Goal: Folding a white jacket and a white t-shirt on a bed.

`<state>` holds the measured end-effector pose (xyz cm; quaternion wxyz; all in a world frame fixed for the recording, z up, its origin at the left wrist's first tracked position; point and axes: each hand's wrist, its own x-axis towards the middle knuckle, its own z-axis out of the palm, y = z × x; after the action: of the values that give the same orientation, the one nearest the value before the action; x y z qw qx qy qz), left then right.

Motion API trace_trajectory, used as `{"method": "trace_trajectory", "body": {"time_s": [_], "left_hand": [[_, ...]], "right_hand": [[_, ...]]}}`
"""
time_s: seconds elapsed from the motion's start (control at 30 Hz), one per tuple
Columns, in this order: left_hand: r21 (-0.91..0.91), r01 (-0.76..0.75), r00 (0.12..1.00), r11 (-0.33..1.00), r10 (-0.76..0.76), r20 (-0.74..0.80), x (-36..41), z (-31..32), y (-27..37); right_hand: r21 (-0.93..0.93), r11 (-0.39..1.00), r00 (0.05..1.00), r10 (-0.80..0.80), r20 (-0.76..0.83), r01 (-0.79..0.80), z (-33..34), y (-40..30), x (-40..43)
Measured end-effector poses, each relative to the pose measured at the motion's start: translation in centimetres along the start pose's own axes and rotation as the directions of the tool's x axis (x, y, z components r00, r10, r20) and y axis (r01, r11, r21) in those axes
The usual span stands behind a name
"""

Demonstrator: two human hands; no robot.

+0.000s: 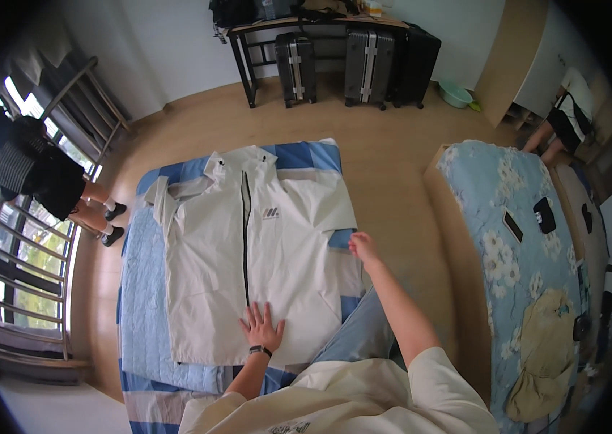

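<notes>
A white zip-up jacket [208,244] lies spread front-up before me, its collar away from me and its black zipper [246,233] running down the middle. A small printed mark is on its chest. My left hand [262,329] rests flat on the lower front near the zipper's bottom end, fingers spread, a dark watch [260,351] on the wrist. Beside the right-hand sleeve end is my right hand [364,248], its fingers curled; whether it pinches any cloth cannot be made out. Under the jacket are a light-blue quilted pad [143,304] and a blue checked sheet [306,154].
To the right, a floral bed [507,217] holds a phone [512,225], a black item [544,215] and beige cloth [547,336]. Suitcases [295,68] stand beneath a table [327,23]. One person [40,168] is by the left railing, another [569,114] at far right.
</notes>
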<state>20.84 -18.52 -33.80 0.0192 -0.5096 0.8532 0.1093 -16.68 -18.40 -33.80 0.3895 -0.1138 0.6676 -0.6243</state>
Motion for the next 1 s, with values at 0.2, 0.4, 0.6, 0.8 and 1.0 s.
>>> {"method": "trace_trajectory", "body": {"time_s": [0.2, 0.4, 0.6, 0.8, 1.0], "left_hand": [[-0.015, -0.007, 0.998, 1.0, 0.008, 0.063, 0.8, 0.1, 0.5], [0.018, 0.048, 0.992, 0.999, -0.05, 0.118, 0.6, 0.6, -0.2], [-0.015, 0.018, 0.99, 1.0, -0.016, 0.14, 1.5, 0.9, 0.8], [-0.022, 0.032, 0.994, 0.999, -0.029, 0.109, 1.1, 0.9, 0.0], [-0.204, 0.054, 0.998, 0.978, -0.058, -0.015, 0.6, -0.1, -0.9]], "right_hand": [[-0.212, 0.892, 0.912, 0.363, -0.191, -0.4, -4.4, 3.3, 9.4], [0.384, 0.744, 0.817, 0.575, 0.051, -0.547, -0.6, 3.4, 11.4], [0.926, 0.373, 0.931, 0.314, -0.186, 0.059, -5.1, 3.9, 15.1], [0.94, 0.331, 0.983, -0.18, -0.026, 0.085, 1.2, -10.8, 8.8], [0.19, 0.905, 0.774, -0.424, 0.47, 0.38, 11.6, -14.3, -0.8]]}}
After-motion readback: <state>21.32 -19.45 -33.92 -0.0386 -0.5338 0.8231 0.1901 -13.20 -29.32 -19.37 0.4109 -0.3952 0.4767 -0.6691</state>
